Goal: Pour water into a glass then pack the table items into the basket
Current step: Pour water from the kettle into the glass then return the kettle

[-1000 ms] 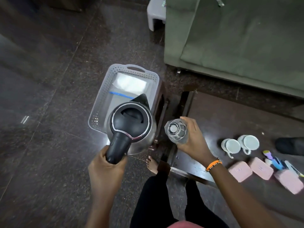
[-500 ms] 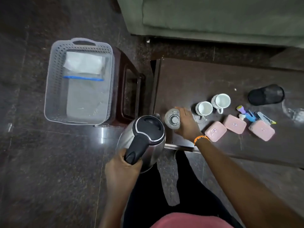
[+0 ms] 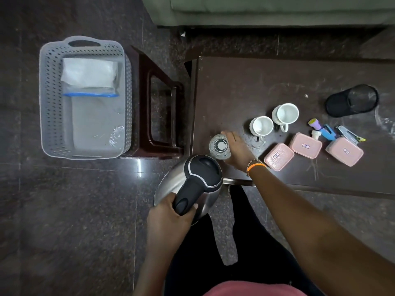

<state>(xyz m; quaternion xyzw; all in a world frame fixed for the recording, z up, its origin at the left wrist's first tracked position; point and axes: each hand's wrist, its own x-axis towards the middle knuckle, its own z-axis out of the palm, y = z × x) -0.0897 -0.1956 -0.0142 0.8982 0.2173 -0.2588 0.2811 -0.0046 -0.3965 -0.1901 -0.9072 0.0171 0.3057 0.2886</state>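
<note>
Gripped the black handle of the steel kettle point(image 3: 190, 184) in the left hand point(image 3: 168, 218), fingers clenched around it, with the kettle tilted and its spout end just beside the glass point(image 3: 220, 146). Steadied the glass with the right hand point(image 3: 237, 147), fingers laid along its right side and extended rather than curled; glass stood upright near the left front corner of the dark tabletop point(image 3: 267, 82). Left two white cups point(image 3: 261, 126) point(image 3: 285, 114) close together just right of the hand, three pink lidded boxes point(image 3: 279, 156) point(image 3: 305, 145) point(image 3: 344, 151) in a row nearer the front edge, and a black cap point(image 3: 351, 100) farther back to the right. Kept the grey perforated basket point(image 3: 49, 103) on the floor well apart to the left, beyond a dark stool point(image 3: 158, 103), with a white bag point(image 3: 89, 73) lying inside.
</note>
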